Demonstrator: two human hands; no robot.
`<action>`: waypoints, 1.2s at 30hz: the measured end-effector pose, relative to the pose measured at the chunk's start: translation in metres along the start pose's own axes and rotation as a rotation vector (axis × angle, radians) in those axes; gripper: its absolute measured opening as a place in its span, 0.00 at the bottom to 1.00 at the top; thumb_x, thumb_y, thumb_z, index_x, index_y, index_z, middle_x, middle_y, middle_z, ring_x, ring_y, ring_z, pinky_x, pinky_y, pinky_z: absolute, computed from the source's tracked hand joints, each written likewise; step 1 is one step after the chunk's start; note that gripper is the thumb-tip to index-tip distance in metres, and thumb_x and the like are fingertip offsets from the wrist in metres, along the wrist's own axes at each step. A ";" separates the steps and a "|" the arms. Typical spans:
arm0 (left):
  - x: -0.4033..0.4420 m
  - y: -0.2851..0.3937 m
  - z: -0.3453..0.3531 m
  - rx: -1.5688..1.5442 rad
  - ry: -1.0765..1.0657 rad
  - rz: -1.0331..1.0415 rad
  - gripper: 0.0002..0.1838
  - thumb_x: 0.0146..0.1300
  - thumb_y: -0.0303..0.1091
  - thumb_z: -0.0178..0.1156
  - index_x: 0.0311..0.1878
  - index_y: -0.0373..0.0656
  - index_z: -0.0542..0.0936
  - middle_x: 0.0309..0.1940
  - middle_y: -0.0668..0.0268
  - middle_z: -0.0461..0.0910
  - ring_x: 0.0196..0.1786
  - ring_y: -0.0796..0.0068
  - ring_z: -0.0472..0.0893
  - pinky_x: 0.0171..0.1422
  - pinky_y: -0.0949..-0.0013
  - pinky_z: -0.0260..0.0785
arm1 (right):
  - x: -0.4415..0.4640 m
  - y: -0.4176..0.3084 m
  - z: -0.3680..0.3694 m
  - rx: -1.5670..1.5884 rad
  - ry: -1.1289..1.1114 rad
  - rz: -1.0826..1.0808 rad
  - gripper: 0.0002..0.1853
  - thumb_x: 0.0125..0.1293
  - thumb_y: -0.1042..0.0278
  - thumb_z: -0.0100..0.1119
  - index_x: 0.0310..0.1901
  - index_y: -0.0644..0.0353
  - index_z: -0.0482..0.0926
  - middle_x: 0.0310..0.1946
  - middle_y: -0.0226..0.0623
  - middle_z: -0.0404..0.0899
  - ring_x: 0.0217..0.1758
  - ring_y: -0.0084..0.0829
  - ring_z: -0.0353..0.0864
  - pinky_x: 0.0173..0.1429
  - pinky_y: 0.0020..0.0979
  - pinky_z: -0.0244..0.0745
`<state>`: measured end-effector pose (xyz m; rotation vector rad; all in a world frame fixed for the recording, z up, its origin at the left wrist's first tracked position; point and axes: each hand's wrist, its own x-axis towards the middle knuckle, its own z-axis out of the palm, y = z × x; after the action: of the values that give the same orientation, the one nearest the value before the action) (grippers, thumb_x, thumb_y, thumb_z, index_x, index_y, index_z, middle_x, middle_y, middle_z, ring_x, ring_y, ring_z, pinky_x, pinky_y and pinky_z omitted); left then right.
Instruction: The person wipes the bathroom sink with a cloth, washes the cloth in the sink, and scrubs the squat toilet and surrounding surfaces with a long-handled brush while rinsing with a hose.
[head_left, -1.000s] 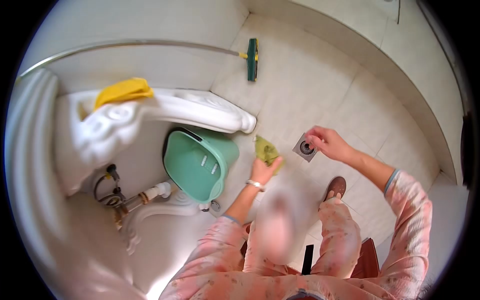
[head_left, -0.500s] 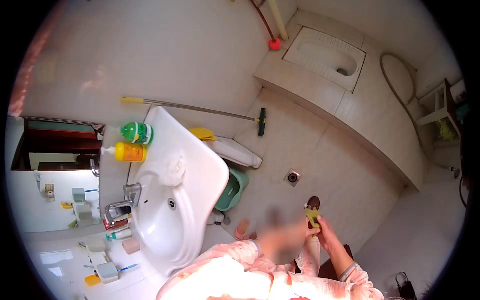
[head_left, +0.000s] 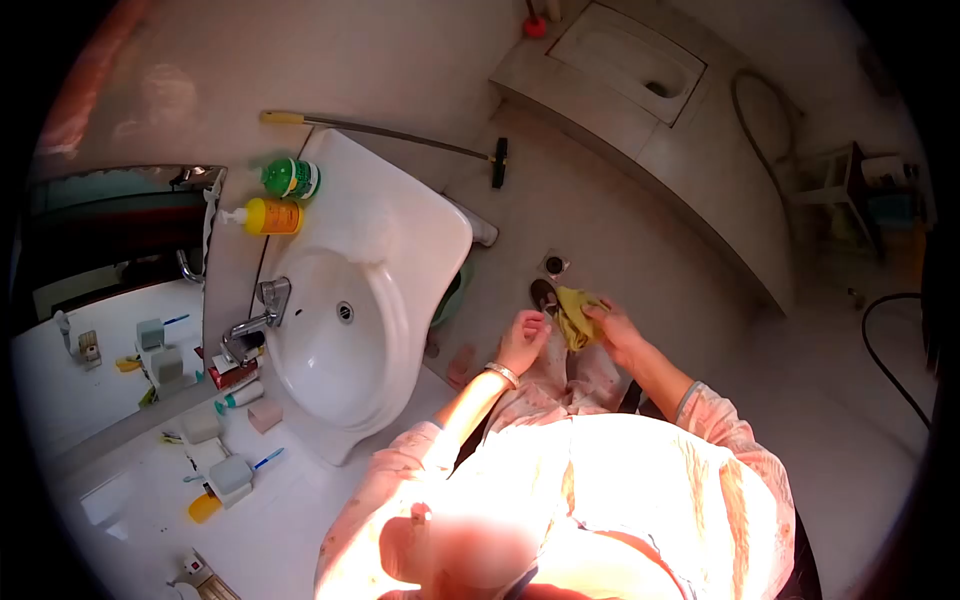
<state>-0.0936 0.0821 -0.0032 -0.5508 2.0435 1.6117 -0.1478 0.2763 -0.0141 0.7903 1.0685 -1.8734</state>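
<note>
In the head view my right hand [head_left: 614, 330] grips a limp yellow-green cloth [head_left: 575, 318] in front of my legs. The cloth hangs loosely from the fingers, above a dark shoe [head_left: 543, 294]. Just left of it my left hand [head_left: 522, 342] is closed, its fingers curled and thumb side up. Whether anything is in those fingers I cannot make out. A bracelet [head_left: 502, 374] circles the left wrist. The white washbasin [head_left: 335, 360] with its chrome tap [head_left: 258, 318] stands to the left of both hands.
On the basin's counter are a green bottle [head_left: 290, 178] and a yellow pump bottle [head_left: 268, 216]. A long-handled floor brush [head_left: 499, 163] leans behind. A floor drain [head_left: 554, 263] lies ahead. Beyond a raised step sits a squat toilet [head_left: 630, 60]; a shelf [head_left: 835, 195] stands right.
My left hand has come up beside the cloth, and my right hand has moved left with it. More of the cloth hangs out. The white patch on the basin counter no longer shows.
</note>
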 end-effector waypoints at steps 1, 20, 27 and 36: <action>0.003 -0.017 -0.014 -0.017 0.046 0.030 0.14 0.62 0.31 0.56 0.48 0.36 0.70 0.39 0.58 0.78 0.40 0.74 0.79 0.44 0.74 0.72 | 0.014 0.002 -0.006 -0.015 0.040 -0.004 0.21 0.62 0.69 0.52 0.57 0.62 0.64 0.50 0.37 0.71 0.53 0.28 0.71 0.55 0.29 0.68; 0.075 0.034 -0.062 -0.262 -0.131 -0.151 0.12 0.67 0.39 0.50 0.47 0.41 0.72 0.34 0.61 0.80 0.34 0.75 0.81 0.38 0.74 0.73 | 0.046 -0.085 -0.086 0.296 0.132 -0.124 0.17 0.64 0.61 0.51 0.51 0.60 0.72 0.46 0.37 0.76 0.47 0.31 0.77 0.51 0.33 0.74; 0.114 0.087 -0.037 -0.339 0.065 -0.096 0.12 0.67 0.38 0.50 0.48 0.40 0.72 0.36 0.62 0.80 0.35 0.75 0.80 0.40 0.73 0.74 | 0.077 -0.184 -0.103 0.060 0.137 -0.184 0.20 0.66 0.57 0.48 0.54 0.60 0.70 0.50 0.40 0.74 0.49 0.33 0.76 0.53 0.35 0.74; 0.098 0.128 0.010 -0.495 0.399 -0.020 0.11 0.65 0.33 0.53 0.47 0.40 0.72 0.35 0.63 0.79 0.37 0.76 0.80 0.41 0.74 0.73 | 0.094 -0.298 0.014 -0.059 -0.222 0.164 0.22 0.67 0.53 0.45 0.55 0.61 0.68 0.47 0.41 0.74 0.50 0.37 0.75 0.51 0.40 0.75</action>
<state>-0.2450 0.1191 0.0367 -1.1410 1.8726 2.1448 -0.4546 0.3218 0.0269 0.6013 0.8887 -1.7365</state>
